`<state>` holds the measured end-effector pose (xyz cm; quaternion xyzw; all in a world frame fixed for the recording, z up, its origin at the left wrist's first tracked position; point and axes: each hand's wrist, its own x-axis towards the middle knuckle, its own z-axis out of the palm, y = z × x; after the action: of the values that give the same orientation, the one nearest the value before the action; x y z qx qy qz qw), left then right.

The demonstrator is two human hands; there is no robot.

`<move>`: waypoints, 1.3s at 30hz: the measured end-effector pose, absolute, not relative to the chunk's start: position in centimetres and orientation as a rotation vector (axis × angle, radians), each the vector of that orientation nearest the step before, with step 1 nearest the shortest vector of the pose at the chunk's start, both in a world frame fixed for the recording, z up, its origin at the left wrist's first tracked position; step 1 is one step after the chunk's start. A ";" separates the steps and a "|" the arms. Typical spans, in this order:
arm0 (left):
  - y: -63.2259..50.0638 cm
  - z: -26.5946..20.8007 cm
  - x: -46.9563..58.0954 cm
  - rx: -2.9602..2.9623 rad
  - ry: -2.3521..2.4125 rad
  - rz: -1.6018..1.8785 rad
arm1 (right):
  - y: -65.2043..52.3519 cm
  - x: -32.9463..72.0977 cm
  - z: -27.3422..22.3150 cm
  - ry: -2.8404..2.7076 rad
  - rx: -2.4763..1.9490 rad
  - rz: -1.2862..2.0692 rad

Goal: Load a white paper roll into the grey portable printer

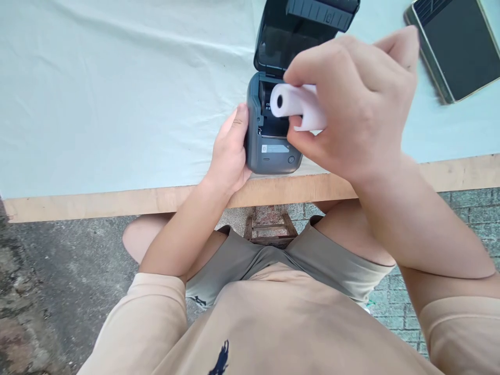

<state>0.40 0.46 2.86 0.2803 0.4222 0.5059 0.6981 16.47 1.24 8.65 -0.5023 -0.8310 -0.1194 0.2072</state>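
A small dark grey label printer (255,151) lies near the table's front edge with its lid (273,44) swung up and away from me. My left hand (232,148) grips the printer's left side, thumb along the casing. Between the thumb and fingers of my right hand (355,99) is a white paper roll (291,100) with a dark core hole at its end, a loose flap of paper hanging from it. The roll is over the right part of the printer's open compartment (273,126). My palm hides the roll's right end.
A dark device with a flat black face (457,47), perhaps a phone, lies at the upper right. Pale cloth (117,104) covers the table, whose wooden edge (187,195) runs in front of me. A wooden stool (269,229) shows below.
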 end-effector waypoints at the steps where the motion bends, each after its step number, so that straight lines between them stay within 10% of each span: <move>1: 0.4 2.9 0.4 0.623 0.943 1.136 | 1.4 16.2 8.6 -2.356 -1.408 -0.345; 39: 0.5 3.0 0.3 0.582 0.944 1.131 | 3.3 17.5 6.4 -2.396 -1.128 0.085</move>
<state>0.30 0.48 3.01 0.2614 0.4241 0.5083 0.7025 17.50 3.26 6.37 -0.4131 -0.8769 0.0310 0.2437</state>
